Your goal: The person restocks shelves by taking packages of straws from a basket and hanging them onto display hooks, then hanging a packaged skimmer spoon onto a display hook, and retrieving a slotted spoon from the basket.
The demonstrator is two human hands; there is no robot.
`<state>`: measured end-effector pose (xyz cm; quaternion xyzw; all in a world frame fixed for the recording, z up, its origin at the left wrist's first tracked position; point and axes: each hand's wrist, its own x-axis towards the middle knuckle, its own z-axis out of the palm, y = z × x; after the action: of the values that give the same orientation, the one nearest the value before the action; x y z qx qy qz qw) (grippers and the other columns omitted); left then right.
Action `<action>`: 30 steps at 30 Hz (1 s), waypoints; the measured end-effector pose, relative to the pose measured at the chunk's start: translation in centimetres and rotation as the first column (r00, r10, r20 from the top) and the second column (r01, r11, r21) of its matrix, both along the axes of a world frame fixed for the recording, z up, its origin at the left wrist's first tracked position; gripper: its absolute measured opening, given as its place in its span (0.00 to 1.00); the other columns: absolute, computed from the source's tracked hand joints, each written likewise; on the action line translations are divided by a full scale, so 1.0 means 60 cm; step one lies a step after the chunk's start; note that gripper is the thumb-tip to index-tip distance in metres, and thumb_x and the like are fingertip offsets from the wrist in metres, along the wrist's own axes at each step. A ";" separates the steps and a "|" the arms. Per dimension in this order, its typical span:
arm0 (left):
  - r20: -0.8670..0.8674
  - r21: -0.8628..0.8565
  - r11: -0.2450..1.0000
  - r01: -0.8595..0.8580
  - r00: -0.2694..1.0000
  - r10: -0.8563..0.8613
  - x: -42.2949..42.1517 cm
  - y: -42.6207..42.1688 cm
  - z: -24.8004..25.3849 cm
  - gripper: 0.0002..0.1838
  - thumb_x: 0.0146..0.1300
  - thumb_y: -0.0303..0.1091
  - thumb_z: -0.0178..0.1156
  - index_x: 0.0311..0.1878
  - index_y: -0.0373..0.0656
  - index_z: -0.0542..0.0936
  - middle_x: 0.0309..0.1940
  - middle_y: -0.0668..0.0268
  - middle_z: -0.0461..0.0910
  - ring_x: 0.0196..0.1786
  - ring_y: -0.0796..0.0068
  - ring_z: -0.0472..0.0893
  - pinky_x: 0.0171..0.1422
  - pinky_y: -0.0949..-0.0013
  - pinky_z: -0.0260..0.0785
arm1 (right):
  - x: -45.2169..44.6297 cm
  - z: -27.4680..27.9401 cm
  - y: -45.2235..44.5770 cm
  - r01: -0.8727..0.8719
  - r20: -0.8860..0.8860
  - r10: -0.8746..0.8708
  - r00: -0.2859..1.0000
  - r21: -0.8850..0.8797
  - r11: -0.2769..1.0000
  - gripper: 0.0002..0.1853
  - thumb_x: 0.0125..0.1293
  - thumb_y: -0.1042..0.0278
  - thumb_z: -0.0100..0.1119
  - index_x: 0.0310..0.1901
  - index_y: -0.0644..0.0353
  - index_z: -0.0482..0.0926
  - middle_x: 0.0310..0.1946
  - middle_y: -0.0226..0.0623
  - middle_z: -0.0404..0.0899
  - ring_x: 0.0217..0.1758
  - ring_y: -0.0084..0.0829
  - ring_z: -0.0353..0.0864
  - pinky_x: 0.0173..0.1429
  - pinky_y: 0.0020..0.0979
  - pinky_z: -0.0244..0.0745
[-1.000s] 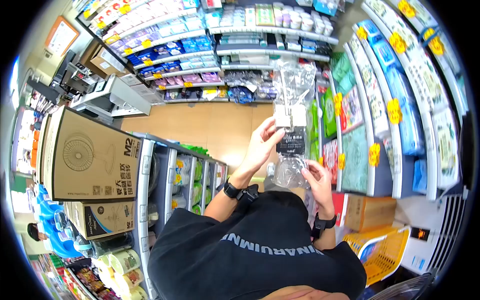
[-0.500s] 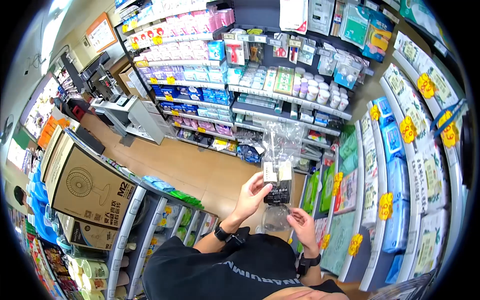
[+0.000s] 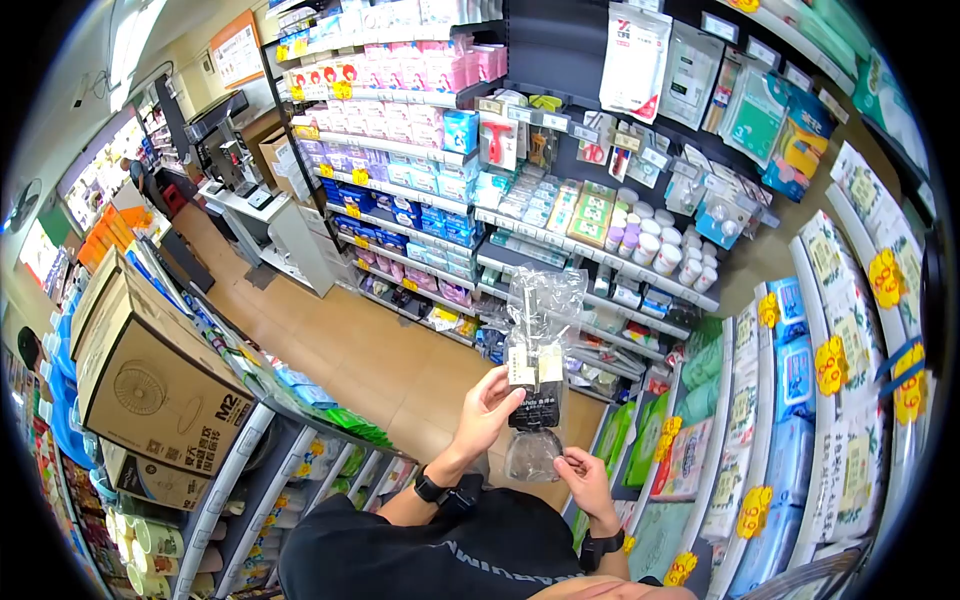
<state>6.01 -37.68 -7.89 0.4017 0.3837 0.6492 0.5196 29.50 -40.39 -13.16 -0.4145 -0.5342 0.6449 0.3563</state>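
A clear plastic package (image 3: pixel 535 403) with a black printed label and pale stickers hangs in front of my chest, its transparent bag part on top and a round clear part (image 3: pixel 533 455) at the bottom. My left hand (image 3: pixel 485 412) pinches its left edge beside the label, thumb on the front. Low on the right, my right hand (image 3: pixel 585 478) holds the rim of the round clear part between thumb and fingers. Each wrist wears a black band.
Store shelves (image 3: pixel 590 250) with packets and white-lidded tubs stand ahead. Another shelf row (image 3: pixel 790 400) with yellow price tags runs along the right. Fan boxes (image 3: pixel 165 385) sit on the left shelf. A white counter (image 3: pixel 265 225) and a distant person (image 3: pixel 135 175) are at the upper left.
The view has tilted up and turned, bringing the upper shelves and hanging goods into sight. Both hands keep hold of the package, which now appears lower and further left.
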 end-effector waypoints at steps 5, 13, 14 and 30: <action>0.051 0.058 0.998 -0.019 0.999 0.016 -0.036 0.082 -0.012 0.25 0.71 0.21 0.59 0.69 0.33 0.66 0.60 0.59 0.79 0.63 0.75 0.77 0.68 0.71 0.67 | -0.046 0.013 0.084 -0.018 -0.024 0.018 1.000 0.016 1.000 0.09 0.72 0.72 0.62 0.47 0.69 0.81 0.35 0.25 0.81 0.37 0.13 0.76 0.43 0.19 0.73; 0.081 0.189 0.982 0.029 0.996 -0.045 -0.132 0.295 0.051 0.24 0.70 0.19 0.58 0.67 0.34 0.65 0.59 0.58 0.80 0.60 0.75 0.78 0.66 0.70 0.70 | -0.144 0.072 0.278 0.078 -0.028 -0.075 0.997 0.138 0.987 0.09 0.73 0.72 0.61 0.48 0.69 0.81 0.36 0.26 0.81 0.38 0.13 0.77 0.44 0.19 0.74; 0.065 0.198 0.980 0.033 0.997 -0.047 -0.145 0.327 0.065 0.23 0.71 0.19 0.58 0.66 0.34 0.66 0.58 0.58 0.80 0.60 0.75 0.78 0.65 0.71 0.70 | -0.155 0.081 0.308 0.075 -0.021 -0.072 0.997 0.168 0.983 0.09 0.73 0.72 0.61 0.48 0.69 0.81 0.36 0.26 0.82 0.38 0.13 0.78 0.43 0.20 0.75; -0.134 0.495 0.840 0.223 0.975 -0.179 -0.333 0.783 0.304 0.24 0.70 0.21 0.60 0.67 0.33 0.66 0.55 0.58 0.82 0.56 0.78 0.79 0.62 0.74 0.71 | -0.388 0.257 0.711 0.305 -0.231 -0.225 0.947 0.414 0.858 0.12 0.74 0.71 0.59 0.51 0.71 0.80 0.36 0.32 0.83 0.35 0.16 0.78 0.37 0.24 0.79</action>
<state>-13.98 9.29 10.33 0.5883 0.1765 0.6518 0.4448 6.23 2.24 2.29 -0.3338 -0.5713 0.4843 0.5724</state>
